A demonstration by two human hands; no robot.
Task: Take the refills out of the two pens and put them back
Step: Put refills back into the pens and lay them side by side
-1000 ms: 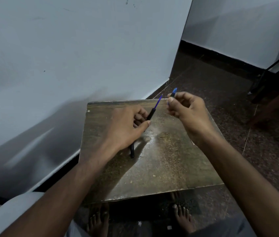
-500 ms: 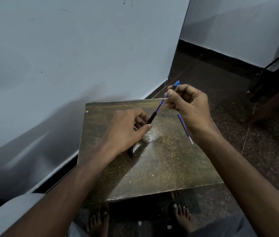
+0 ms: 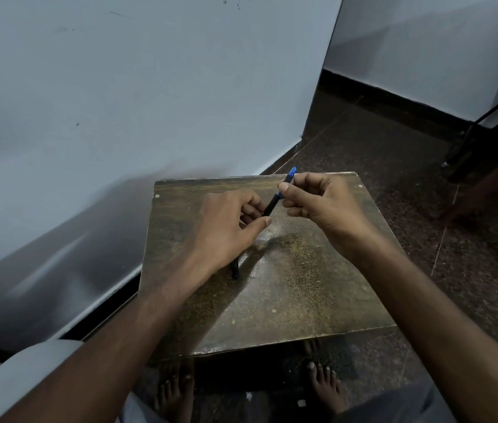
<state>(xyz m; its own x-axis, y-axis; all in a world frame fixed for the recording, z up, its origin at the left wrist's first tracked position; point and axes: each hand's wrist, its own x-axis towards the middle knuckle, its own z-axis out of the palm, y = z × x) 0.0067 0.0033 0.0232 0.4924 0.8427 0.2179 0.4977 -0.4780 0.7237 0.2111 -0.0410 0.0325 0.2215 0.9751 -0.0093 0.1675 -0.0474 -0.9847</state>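
Head view. Left hand over the middle of the table, back of hand to the camera, fingers curled, thumb stretched out to the right. It is closed around the black pen barrel, which sticks up and to the right out of the fist. Right hand sits just right of it, a bit further back, thumb and forefinger pinched on the barrel's upper end where a blue part pokes out above the fingertips. Other right fingers are curled in under the palm. Both forearms come in from the bottom corners, bare; a pale sleeve shows at bottom left.

Hard to see: most of the barrel is buried in the left fist. A dark pen end shows below the left wrist, resting on the tabletop; cannot tell if it is the same pen's lower end or the second pen. Cannot tell whether the blue piece is a refill end or a cap. No loose refill can be made out. Some motion blur on the hands.

Surface: small square table, worn brownish top with scuffed, shiny patches, a pale dot near the far left corner. Bare feet under its near edge. Floor is dark speckled stone. White wall on the left with a dark skirting, a corner behind the table, second wall further back. Dark furniture legs and something purple at the right edge, cut off.
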